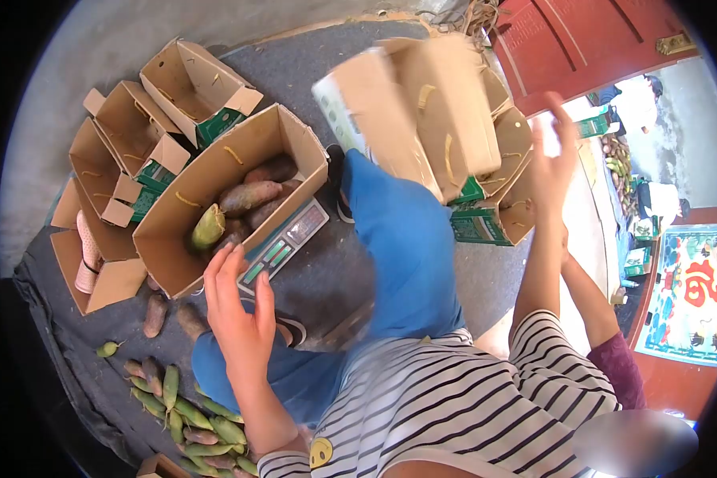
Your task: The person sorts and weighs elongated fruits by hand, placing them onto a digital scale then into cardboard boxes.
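My left hand is open, fingers stretched out at the near edge of a tall cardboard box. Inside that box lie several thick reddish-brown vegetables and a green one. A scale with lit green displays shows along its right side. On my other side, my right hand is raised with fingers apart, holding nothing, slightly blurred. To its left, a cardboard box with yellow cord handles is smeared by motion and overlaps several other boxes.
Several opened cardboard boxes stand at the left, one with a pink mesh item. Long green and brown vegetables lie on dark floor cloth. Another person's maroon sleeve is behind my right arm. A red door is at upper right.
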A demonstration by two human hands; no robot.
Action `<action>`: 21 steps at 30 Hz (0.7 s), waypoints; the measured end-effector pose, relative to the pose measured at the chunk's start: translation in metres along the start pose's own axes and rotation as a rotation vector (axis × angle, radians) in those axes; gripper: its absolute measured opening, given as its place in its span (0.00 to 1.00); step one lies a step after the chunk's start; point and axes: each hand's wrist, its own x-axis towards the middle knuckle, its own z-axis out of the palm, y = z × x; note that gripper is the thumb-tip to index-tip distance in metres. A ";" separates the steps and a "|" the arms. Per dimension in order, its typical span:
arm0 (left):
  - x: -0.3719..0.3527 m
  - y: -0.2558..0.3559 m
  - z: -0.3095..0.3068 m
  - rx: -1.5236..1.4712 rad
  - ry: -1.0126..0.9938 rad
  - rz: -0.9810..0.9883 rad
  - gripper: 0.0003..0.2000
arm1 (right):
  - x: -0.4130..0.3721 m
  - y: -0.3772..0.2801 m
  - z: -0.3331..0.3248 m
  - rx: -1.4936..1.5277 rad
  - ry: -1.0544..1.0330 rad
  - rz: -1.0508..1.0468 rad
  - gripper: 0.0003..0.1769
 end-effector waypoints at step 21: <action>0.005 -0.011 0.000 0.099 -0.034 -0.041 0.19 | -0.181 0.124 0.205 -0.055 -0.913 -0.037 0.13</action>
